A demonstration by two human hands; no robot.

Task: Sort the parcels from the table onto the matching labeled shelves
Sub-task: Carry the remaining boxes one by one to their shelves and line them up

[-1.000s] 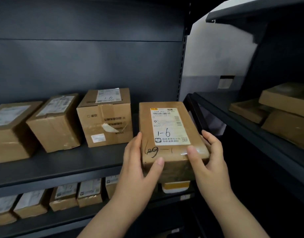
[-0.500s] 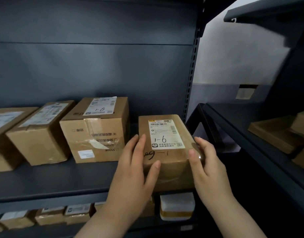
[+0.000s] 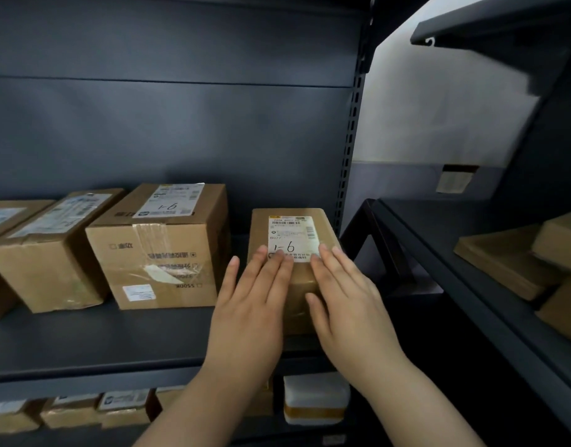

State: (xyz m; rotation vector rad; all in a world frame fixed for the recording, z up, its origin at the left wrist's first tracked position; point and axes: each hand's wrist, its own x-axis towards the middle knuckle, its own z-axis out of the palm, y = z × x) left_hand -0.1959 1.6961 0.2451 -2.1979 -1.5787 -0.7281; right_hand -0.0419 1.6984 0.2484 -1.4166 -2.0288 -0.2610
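Observation:
A small brown parcel with a white label marked "1-6" lies on the dark shelf, near its right end. My left hand and my right hand lie flat on the parcel's near end, fingers straight and side by side, fingertips touching the lower edge of the label. Just left of the parcel stands a bigger carton, also marked "1-6".
Two more cartons stand further left on the same shelf. Small parcels fill the shelf below. A second rack on the right carries flat brown boxes. An upright post bounds the shelf's right end.
The parcel has gone from held in the air to lying on the shelf, further back. Both hands left its sides and now lie flat on top.

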